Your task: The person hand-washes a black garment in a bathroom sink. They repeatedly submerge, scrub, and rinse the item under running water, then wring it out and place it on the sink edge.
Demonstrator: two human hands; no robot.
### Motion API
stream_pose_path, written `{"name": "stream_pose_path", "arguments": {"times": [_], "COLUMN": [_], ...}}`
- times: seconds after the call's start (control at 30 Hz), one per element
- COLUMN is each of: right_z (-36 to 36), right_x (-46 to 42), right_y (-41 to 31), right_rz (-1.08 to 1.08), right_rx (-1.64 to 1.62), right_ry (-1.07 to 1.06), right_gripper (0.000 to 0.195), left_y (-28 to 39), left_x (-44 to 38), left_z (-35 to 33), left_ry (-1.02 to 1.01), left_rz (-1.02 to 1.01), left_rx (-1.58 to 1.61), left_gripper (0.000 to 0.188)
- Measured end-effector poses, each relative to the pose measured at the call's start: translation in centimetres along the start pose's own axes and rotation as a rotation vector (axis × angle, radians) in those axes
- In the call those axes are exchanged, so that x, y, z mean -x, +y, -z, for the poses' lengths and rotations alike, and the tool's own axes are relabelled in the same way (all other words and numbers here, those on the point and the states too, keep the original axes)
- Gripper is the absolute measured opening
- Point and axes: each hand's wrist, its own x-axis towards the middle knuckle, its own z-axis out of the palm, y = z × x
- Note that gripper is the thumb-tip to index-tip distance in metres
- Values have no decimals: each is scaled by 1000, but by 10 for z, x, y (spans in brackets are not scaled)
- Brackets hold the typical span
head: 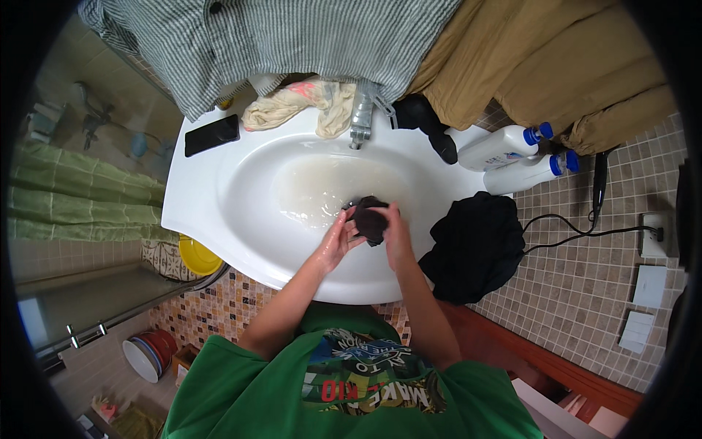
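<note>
Between my two hands is a wet, dark cloth item (371, 222), bunched up so that I cannot tell what garment it is. My left hand (335, 241) grips it from the left, and my right hand (396, 236) has hold of its right side. Both are over the near part of a white oval washbasin (247, 236). Cloudy water (318, 181) stands in the basin below. A metal faucet (361, 118) rises at the far rim, apart from my hands.
On the rim lie a smartphone (212, 135), a cream cloth (299, 107) and a black sock (428, 123). To the right are two white bottles with blue caps (496, 148) (521, 175) and a black garment heap (477, 247). A striped shirt (307, 38) and brown garment (548, 66) hang beyond.
</note>
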Motion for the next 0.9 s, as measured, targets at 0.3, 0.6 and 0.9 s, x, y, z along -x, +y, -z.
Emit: {"name": "stream_pose_path", "arguments": {"times": [0.3,0.6,0.9], "right_z": [18,12,32], "right_x": [1,30,67], "right_y": [-22,-45,-100], "right_rz": [565,610,713], "right_rx": [683,820,229], "right_ry": [-232,84,-13], "right_gripper": [58,31,15], "left_y": [25,73,104], "left_x": [9,39,93], "left_z": [-20,-48,-38], "left_ry": [-61,103,-93], "left_rz": [66,-211,-473], "left_rx": [32,-257,-1386], "left_gripper": [46,53,38]}}
